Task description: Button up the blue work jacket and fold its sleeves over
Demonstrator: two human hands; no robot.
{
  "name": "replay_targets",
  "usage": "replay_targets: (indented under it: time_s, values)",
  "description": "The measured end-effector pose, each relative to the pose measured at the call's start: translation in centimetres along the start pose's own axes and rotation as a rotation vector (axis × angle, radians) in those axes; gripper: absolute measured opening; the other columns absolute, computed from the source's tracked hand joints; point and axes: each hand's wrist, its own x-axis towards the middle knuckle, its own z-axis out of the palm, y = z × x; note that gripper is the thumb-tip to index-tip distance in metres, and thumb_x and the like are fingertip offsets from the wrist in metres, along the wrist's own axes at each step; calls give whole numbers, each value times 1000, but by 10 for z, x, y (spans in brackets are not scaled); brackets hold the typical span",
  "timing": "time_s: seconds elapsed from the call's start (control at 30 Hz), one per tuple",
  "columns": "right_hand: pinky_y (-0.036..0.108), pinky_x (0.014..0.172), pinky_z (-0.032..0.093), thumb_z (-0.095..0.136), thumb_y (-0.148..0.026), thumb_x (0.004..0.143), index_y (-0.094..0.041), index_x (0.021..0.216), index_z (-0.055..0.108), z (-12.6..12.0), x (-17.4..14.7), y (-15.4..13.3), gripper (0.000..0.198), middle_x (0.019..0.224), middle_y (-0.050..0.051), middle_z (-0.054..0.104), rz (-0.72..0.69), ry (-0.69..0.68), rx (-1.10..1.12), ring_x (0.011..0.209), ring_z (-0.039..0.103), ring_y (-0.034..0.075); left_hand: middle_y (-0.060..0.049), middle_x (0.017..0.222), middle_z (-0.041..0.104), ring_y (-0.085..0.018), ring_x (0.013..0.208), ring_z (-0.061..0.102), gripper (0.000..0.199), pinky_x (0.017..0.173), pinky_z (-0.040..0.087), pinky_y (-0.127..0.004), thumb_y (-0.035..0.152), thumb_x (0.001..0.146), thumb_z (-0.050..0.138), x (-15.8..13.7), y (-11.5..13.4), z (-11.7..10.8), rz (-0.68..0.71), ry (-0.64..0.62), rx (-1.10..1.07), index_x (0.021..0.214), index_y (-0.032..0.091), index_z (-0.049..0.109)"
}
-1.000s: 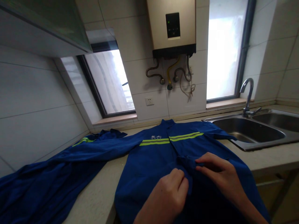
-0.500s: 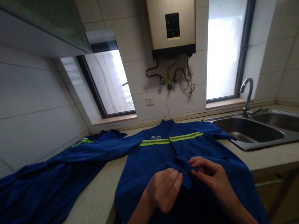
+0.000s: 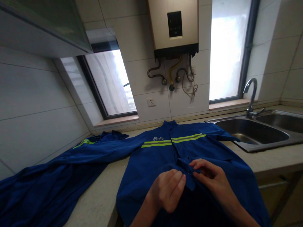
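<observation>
A blue work jacket [image 3: 151,159] with yellow-green and grey stripes lies front up on the counter, collar toward the wall, its lower part hanging over the near edge. At its front opening, my left hand [image 3: 169,189] is closed, pinching the fabric edge. Just to the right, my right hand [image 3: 210,176] grips the opposite front edge between thumb and fingers. The two edges meet in a raised bunch between my hands. Any button there is too small to make out.
Another blue garment [image 3: 54,186] with a striped band lies on the counter [image 3: 99,192] at left. A steel sink [image 3: 255,148] with a faucet [image 3: 251,97] stands at right, near one sleeve. A water heater [image 3: 176,28] hangs on the wall.
My left hand has shifted very slightly to the right, closer to the right fingers. Both hands keep hold of the jacket's front edges, and the jacket lies as before.
</observation>
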Motion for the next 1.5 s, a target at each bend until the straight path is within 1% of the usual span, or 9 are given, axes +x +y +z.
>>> replay_targets:
  time_s: [0.2, 0.33, 0.47, 0.6, 0.7, 0.9, 1.07, 1.3, 1.5]
  values:
    - [29, 80, 50, 67, -33, 76, -22, 87, 71, -3, -1, -1, 16, 94, 6, 67, -65, -87, -101, 93, 61, 20, -13, 83, 64, -19, 77, 62, 25, 60, 54, -29, 7, 86, 41, -7, -1, 6, -52, -30, 15, 105, 3, 56]
    - [31, 81, 51, 66, -31, 77, -22, 92, 72, -6, -1, -7, 18, 102, 8, 65, -104, -124, -144, 97, 60, 23, -11, 86, 63, -16, 80, 60, 30, 65, 54, -28, 8, 84, 46, -4, -5, 7, -193, -55, -36, 113, 8, 55]
    - [30, 82, 51, 71, -26, 70, -23, 102, 68, -9, -2, -11, 32, 112, 9, 60, -114, -191, -212, 103, 58, 23, -11, 93, 63, -20, 88, 56, 27, 75, 53, -38, 15, 83, 53, 2, -7, 6, -330, -80, -142, 109, 13, 60]
    - [24, 73, 50, 63, -20, 76, -23, 99, 67, -6, -3, -11, 23, 105, 6, 61, -139, -159, -301, 93, 60, 18, -10, 94, 63, -21, 93, 54, 28, 86, 48, -45, 18, 81, 58, 4, -5, 8, -428, -135, -245, 109, 15, 61]
    - [24, 70, 48, 63, -20, 78, -23, 95, 68, -1, -2, -8, 19, 96, 4, 62, -134, -142, -310, 86, 60, 16, -7, 90, 63, -19, 89, 54, 26, 88, 47, -44, 13, 76, 62, 7, -2, 8, -521, -132, -313, 101, 16, 65]
    - [26, 74, 48, 64, -24, 78, -22, 89, 69, 2, 2, -2, 12, 92, 4, 63, -71, -140, -238, 87, 60, 17, -4, 96, 61, -18, 96, 51, 39, 85, 48, -33, 2, 69, 61, 12, 0, -2, -742, -350, -428, 104, 19, 65]
    - [29, 77, 47, 63, -25, 78, -20, 88, 69, 2, 4, -1, 13, 90, 4, 63, -39, -198, -236, 86, 60, 18, -2, 91, 62, -16, 95, 52, 33, 88, 44, -31, 2, 71, 59, 13, -4, -6, -744, -450, -452, 98, 20, 66]
    - [27, 75, 45, 62, -20, 75, -18, 84, 67, -1, 6, 5, 11, 86, 3, 63, 60, -296, -200, 83, 60, 17, -1, 86, 63, -15, 89, 53, 24, 79, 42, -25, 4, 67, 64, 6, -16, -4, -777, -571, -611, 87, 17, 67]
    - [26, 73, 43, 59, -15, 73, -16, 77, 66, -1, 9, 16, 9, 81, 2, 62, 111, -339, -193, 79, 58, 16, -2, 84, 64, -15, 86, 54, 16, 81, 41, -27, 10, 75, 61, -1, -28, -1, -634, -619, -759, 88, 17, 69]
